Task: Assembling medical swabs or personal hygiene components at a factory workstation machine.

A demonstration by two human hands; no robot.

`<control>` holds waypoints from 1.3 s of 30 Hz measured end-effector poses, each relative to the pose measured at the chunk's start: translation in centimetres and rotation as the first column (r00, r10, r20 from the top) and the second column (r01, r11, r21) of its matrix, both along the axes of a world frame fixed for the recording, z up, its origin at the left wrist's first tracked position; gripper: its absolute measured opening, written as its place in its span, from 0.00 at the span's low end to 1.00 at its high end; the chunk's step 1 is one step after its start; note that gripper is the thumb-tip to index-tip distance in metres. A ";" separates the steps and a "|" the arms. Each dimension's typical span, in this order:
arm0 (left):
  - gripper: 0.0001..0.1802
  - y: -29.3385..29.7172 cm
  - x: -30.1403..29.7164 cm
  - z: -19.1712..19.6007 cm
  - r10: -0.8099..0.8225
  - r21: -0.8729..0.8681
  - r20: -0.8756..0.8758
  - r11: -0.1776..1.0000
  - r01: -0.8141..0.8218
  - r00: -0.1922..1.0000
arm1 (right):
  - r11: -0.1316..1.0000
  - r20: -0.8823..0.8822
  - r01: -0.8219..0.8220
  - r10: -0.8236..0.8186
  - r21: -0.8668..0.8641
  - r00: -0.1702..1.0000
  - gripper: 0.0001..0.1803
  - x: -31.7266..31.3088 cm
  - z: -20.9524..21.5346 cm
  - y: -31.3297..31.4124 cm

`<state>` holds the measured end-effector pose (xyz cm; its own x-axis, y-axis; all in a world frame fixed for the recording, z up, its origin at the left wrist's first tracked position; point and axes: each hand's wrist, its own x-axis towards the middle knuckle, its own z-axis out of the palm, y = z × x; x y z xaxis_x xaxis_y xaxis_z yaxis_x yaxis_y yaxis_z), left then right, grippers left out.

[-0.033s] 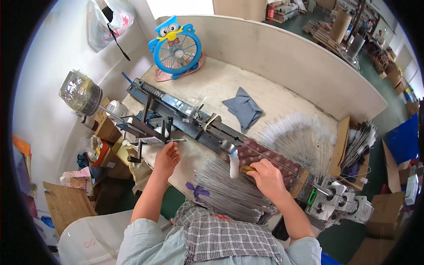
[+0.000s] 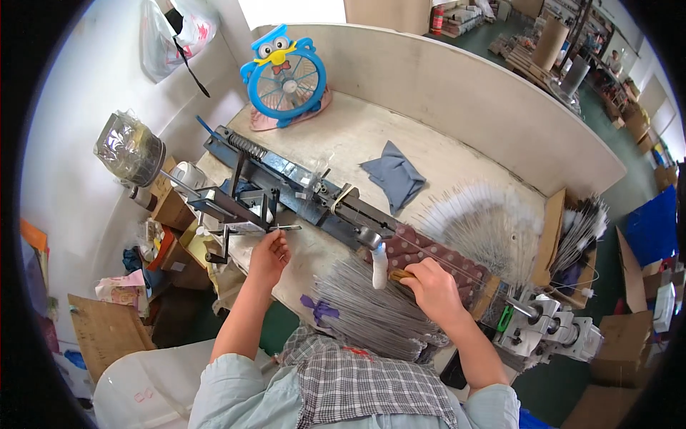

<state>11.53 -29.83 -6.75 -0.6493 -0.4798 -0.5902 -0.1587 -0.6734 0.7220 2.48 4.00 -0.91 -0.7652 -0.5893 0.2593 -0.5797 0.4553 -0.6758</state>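
The left hand (image 2: 269, 256) pinches the small metal crank handle (image 2: 280, 229) of the long blue machine (image 2: 286, 179), while the right hand (image 2: 434, 289) fingers grip a white-tufted wire brush (image 2: 379, 263) just beside them, best kept straight during slow turning.

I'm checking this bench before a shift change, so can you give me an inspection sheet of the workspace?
Surface: pale worktable, dusty, walled at the back.
Job's things: long blue metal machine lying across the table; bundle of thin wires at the near edge; white brush standing by the right hand.
Clutter: grey cloth; fan of white-tipped brushes; blue owl-shaped fan.
Hands: left hand at the machine's crank; right hand pinching a small wooden handle.
Cables: nothing seen.
Surroundings: cardboard boxes on the floor at left; plastic bag hanging on the wall.
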 end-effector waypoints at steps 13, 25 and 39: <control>0.07 -0.4 -0.2 -1.2 0.075 0.006 -0.098 0.997 -0.075 0.992 | 0.997 0.000 -0.008 0.008 0.082 1.000 0.10 0.7 4.1 1.3; 0.06 12.5 -1.5 4.7 -0.255 -0.284 -0.304 0.944 0.168 0.918 | 0.958 -0.064 0.286 -0.284 0.020 0.957 0.08 -1.9 5.7 5.0; 0.08 24.0 -6.5 5.2 -0.611 -0.354 -0.325 0.787 0.506 0.722 | 0.908 0.633 0.298 -0.050 -0.293 0.773 0.12 -2.5 4.4 8.5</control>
<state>4.99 -5.83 -1.60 -0.9900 -0.0352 -0.1366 -0.1144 -0.3666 0.9233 -0.02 12.52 3.49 -0.9125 -0.3894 -0.1255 0.0664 0.1617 -0.9846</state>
